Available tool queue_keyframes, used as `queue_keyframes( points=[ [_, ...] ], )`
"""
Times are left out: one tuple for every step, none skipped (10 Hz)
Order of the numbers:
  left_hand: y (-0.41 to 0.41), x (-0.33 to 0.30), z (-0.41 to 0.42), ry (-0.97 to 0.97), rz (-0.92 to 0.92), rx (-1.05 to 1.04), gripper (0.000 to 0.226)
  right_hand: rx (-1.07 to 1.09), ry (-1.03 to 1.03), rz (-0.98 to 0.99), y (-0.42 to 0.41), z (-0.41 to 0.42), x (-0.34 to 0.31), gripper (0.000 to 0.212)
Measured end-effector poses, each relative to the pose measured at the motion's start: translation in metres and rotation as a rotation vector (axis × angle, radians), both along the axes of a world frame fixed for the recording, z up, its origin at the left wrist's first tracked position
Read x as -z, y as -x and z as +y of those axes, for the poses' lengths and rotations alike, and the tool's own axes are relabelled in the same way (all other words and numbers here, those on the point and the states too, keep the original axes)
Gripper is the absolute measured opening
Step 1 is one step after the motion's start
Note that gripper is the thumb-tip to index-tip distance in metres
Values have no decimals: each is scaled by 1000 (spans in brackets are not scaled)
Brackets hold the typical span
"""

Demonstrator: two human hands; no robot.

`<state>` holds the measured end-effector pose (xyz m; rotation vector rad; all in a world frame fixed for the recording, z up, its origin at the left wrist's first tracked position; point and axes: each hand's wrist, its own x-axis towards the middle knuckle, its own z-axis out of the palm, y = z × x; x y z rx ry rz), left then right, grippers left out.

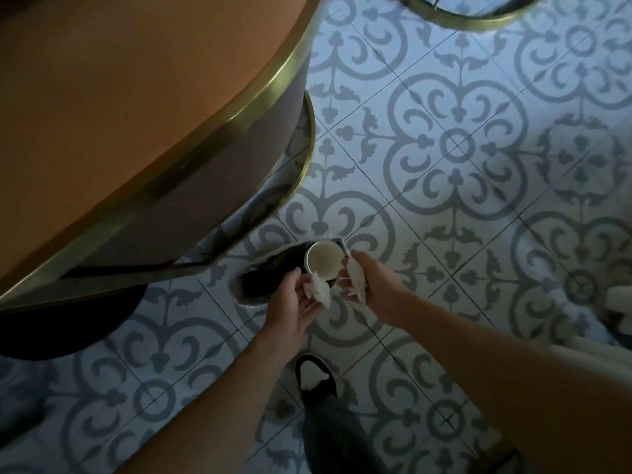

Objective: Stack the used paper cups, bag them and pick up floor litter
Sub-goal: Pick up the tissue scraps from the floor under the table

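Note:
A white paper cup [324, 261] hangs between my hands, its open mouth facing up at me and its inside empty. My left hand [290, 302] pinches a crumpled white tissue [318, 289] just below the cup's rim. My right hand [371, 282] grips a second white tissue [356, 279] against the cup's right side and seems to steady the cup. Under and to the left of the cup lies a black bag [263, 271] on the tiled floor, its mouth open.
A round orange table with a brass edge [219, 131] fills the upper left, a dark round base [68, 333] beneath it. Another brass-rimmed table [472, 18] sits at the top. My black shoe [314, 374] stands below my hands. A white object [619, 299] is at the right edge.

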<state>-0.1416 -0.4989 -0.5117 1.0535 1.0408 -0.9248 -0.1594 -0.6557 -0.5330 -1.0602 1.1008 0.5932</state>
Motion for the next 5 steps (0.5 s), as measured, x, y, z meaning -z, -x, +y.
queue_keyframes(
  points=[
    [-5,2,-8,26,-40,-6,29,19,-17,5,-5,0,3,33],
    [-4,4,-12,23,-64,28,28,26,-45,-4,-5,-2,5,27],
    [0,3,-10,18,-63,56,38,-9,-42,-9,-5,-2,1,25],
    [7,3,0,2,-31,65,46,-27,-13,-9,-1,-3,2,29],
    [12,1,13,-10,-39,107,46,-72,13,-7,0,0,-5,35]
  ],
)
